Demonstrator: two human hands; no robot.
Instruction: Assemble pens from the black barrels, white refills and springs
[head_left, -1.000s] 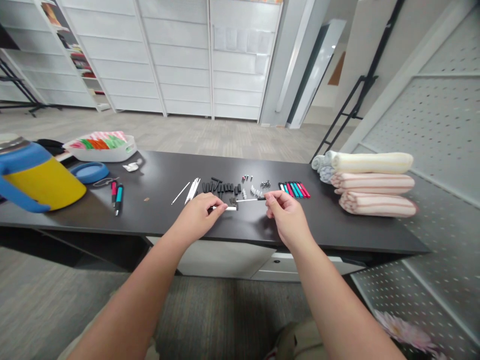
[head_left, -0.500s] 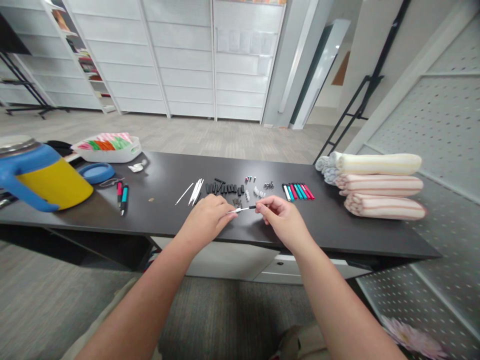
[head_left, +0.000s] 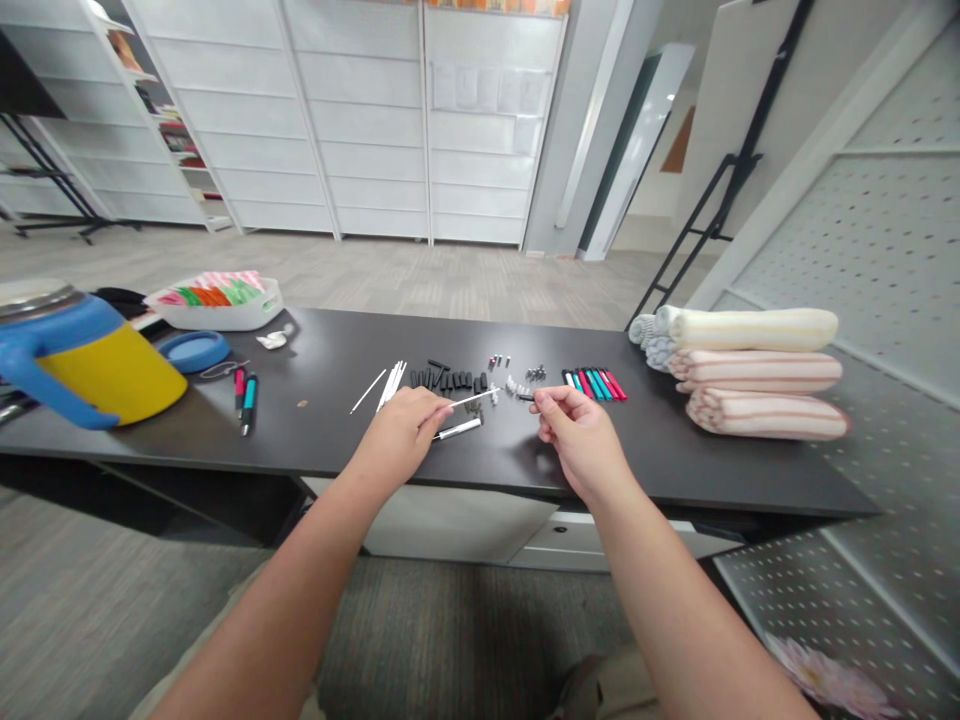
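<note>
A: What do the two hands have, and where?

B: At the centre of the frame, the left hand pinches a thin white rod between thumb and fingers, its free tip pointing right. Just right of centre, the right hand pinches a short black piece at the fingertips.

A: And the white barrel?

B: Just below the rod, beside the left hand; I can't tell whether fingers hold it or it simply lies on the worktop.

A: How would they handle?

B: The rod looks very light and fairly stiff, yet slim enough to bend, so grip it gently near the middle. The black piece is probably light and smooth; hold its sides. The barrel seems hard, slick and apt to roll; take it mid-length.
</note>
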